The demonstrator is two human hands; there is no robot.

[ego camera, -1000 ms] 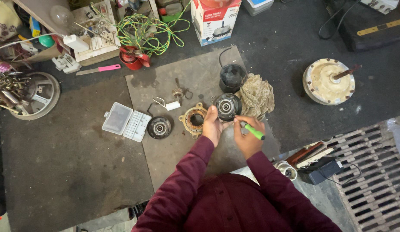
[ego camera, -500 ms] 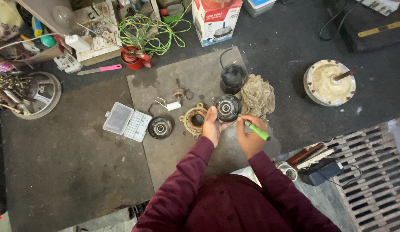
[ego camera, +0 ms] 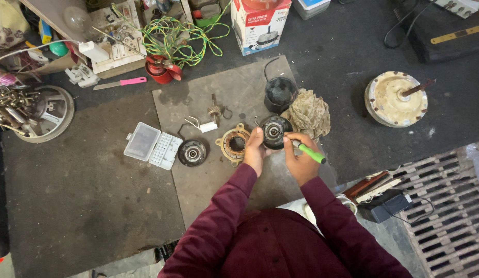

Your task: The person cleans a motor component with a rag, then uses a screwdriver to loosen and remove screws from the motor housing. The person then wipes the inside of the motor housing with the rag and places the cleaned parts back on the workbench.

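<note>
The left hand (ego camera: 255,153) has its fingers curled against the left edge of a round black motor part (ego camera: 274,132), steadying it on the grey mat (ego camera: 239,92). The right hand (ego camera: 301,163) is closed around a green-handled screwdriver (ego camera: 309,152), gripped like a pen, its tip set at the centre of the part. Compared with a second ago, the hands, the tool and the part sit in nearly the same spot and pose; only a slight shift shows, so this looks like steady work at the hub, not a move to something new.

Just right of the part lies a crumpled tan rag (ego camera: 310,114), and beyond it, farther away, stands a dark cup (ego camera: 279,93). To the left sit a brass-coloured ring with a winding (ego camera: 233,144), then a black round cover (ego camera: 192,152), then an open clear plastic box (ego camera: 152,145). A small shaft (ego camera: 214,110) and a white connector (ego camera: 207,126) lie on the far side of these. Far right rests a cream round motor housing (ego camera: 396,99). At far left is a metal wheel-like casting (ego camera: 41,110), with a pink-handled knife (ego camera: 121,83) and a tangle of green and yellow wire (ego camera: 177,33) at the back.
</note>
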